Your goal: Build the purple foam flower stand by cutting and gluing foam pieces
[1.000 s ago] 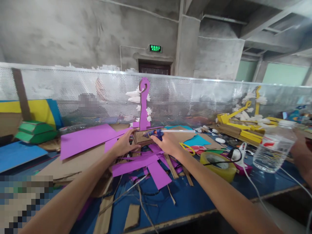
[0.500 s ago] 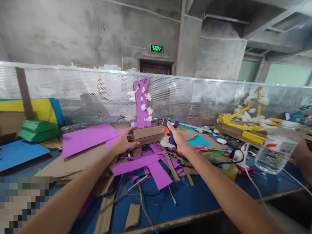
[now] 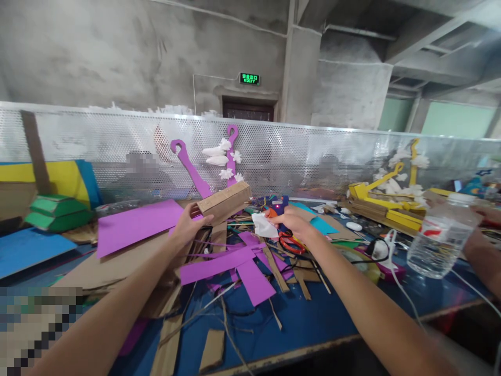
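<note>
My left hand [image 3: 190, 223] grips the near left end of a long cardboard box [image 3: 225, 202], which is tilted with its right end raised. Two purple hooked pieces rise from behind it: a plain one [image 3: 191, 169] leans left, and one with white flowers [image 3: 231, 162] stands more upright. My right hand [image 3: 289, 220] is closed at a blue and orange glue gun [image 3: 278, 204]; how far its fingers wrap the handle is hard to see. Beside those fingers is a crumpled white sheet [image 3: 265, 225]. Red-handled scissors [image 3: 291, 242] lie just below the right hand.
Purple strips [image 3: 219, 263] and cardboard scraps [image 3: 213, 349] litter the blue table [image 3: 289, 326]. A plastic bottle [image 3: 442, 240] and yellow bowl [image 3: 362, 266] stand right, with a yellow model [image 3: 391, 206] behind. A perforated metal screen [image 3: 274, 156] spans the back. Another person's arm [image 3: 483, 250] shows far right.
The box has turned and its right end has risen. The plain purple hook now leans left, apart from the flowered one. My right hand has moved lower, and the white sheet shows more fully.
</note>
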Demonstrator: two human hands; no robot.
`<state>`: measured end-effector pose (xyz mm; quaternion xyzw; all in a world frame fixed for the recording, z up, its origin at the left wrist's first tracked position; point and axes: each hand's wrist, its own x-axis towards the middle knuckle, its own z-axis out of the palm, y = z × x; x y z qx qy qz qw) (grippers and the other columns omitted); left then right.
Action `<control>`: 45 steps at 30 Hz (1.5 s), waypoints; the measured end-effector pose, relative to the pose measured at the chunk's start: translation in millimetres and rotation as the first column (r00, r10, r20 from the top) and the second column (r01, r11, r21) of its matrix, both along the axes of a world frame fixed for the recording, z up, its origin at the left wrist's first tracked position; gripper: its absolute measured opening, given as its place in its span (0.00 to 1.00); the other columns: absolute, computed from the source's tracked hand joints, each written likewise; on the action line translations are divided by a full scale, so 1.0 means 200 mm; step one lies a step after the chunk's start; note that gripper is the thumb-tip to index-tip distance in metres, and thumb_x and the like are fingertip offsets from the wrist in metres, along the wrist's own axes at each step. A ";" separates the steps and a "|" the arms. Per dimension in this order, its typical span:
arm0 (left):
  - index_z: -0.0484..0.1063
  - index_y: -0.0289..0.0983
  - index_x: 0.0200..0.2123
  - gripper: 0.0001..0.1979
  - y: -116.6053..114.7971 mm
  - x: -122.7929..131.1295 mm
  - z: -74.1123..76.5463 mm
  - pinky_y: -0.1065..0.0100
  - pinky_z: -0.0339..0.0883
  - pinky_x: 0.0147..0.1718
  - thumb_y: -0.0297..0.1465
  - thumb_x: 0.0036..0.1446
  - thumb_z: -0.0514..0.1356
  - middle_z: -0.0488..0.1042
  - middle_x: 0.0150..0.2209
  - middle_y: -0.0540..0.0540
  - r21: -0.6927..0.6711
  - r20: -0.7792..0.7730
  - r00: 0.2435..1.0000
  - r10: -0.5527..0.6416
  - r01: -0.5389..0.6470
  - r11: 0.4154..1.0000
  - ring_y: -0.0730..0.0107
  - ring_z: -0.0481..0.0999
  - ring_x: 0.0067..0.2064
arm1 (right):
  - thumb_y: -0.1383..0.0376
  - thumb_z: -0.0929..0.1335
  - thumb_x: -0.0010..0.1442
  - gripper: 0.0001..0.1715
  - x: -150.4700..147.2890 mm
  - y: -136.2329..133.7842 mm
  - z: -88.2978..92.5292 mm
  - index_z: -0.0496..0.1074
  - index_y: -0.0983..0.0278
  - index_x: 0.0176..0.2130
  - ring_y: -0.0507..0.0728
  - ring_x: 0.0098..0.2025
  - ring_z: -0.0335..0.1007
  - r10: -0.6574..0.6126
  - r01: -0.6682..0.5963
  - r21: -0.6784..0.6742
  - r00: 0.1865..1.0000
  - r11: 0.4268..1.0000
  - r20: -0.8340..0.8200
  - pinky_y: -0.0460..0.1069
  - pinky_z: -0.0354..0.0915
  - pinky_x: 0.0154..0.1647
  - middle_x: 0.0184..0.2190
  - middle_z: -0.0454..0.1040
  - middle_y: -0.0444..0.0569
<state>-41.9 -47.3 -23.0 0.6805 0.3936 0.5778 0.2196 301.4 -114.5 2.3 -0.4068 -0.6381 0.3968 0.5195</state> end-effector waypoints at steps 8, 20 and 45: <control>0.66 0.37 0.56 0.37 -0.04 0.03 0.02 0.46 0.69 0.57 0.41 0.44 0.72 0.73 0.58 0.36 -0.019 -0.091 0.996 -0.005 0.003 1.000 0.48 0.73 0.60 | 0.60 0.73 0.48 0.11 -0.01 -0.02 0.03 0.71 0.63 0.31 0.53 0.26 0.68 -0.069 0.069 0.004 0.975 0.998 0.209 0.46 0.64 0.25 0.26 0.72 0.44; 0.65 0.36 0.56 0.37 -0.03 0.03 0.01 0.45 0.66 0.59 0.43 0.45 0.73 0.72 0.58 0.34 -0.045 -0.110 0.992 -0.060 0.056 0.997 0.48 0.73 0.60 | 0.55 0.69 0.62 0.17 0.07 0.00 0.03 0.76 0.63 0.44 0.63 0.48 0.76 -0.260 0.142 0.218 0.548 0.966 0.795 0.49 0.67 0.45 0.45 0.80 0.55; 0.65 0.35 0.57 0.40 -0.03 0.04 0.00 0.44 0.67 0.59 0.41 0.42 0.74 0.73 0.58 0.33 -0.091 -0.137 0.988 -0.070 0.057 0.994 0.48 0.74 0.59 | 0.60 0.71 0.60 0.18 0.01 0.04 -0.05 0.77 0.67 0.47 0.64 0.48 0.77 -0.272 0.206 0.232 0.195 0.951 0.942 0.47 0.64 0.40 0.46 0.80 0.60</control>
